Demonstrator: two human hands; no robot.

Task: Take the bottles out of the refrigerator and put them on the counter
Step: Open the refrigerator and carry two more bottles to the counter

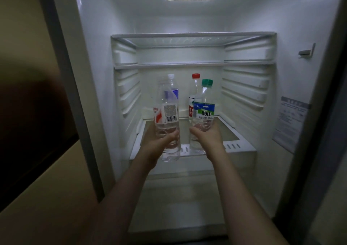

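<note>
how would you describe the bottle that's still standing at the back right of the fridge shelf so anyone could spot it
Look inside the open refrigerator, at the shelf both hands reach over. Behind the green-capped bottle in the right hand stands the red-capped bottle. Its red cap and red label set it apart.

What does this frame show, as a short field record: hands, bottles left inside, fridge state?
left hand: grips clear plastic bottle with red-and-white barcode label
right hand: grips clear green-capped bottle
left inside: red-capped bottle and clear bottle with purple label, behind the held ones
refrigerator: open, lit, upper glass shelves bare
</note>
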